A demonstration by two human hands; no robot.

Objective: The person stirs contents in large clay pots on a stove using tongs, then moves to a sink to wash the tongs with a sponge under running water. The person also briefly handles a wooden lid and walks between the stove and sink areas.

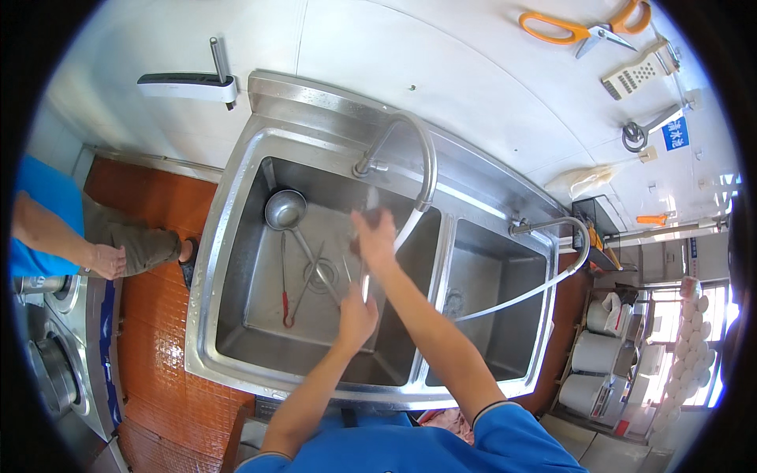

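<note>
Both hands are over the left basin of a stainless steel double sink. My left hand is closed around a long, thin metal utensil whose kind I cannot tell. Farther up, my right hand is blurred and curled on a dark item, close beside the white hose of the curved metal faucet. A metal ladle leans in the basin's far left corner, its handle running toward my left hand. Tongs with a red grip lie on the basin floor near the drain.
A second faucet feeds a white hose into the right basin. Orange-handled scissors and a grater hang on the wall. At left, another person stands beside a stove on the red tiled floor.
</note>
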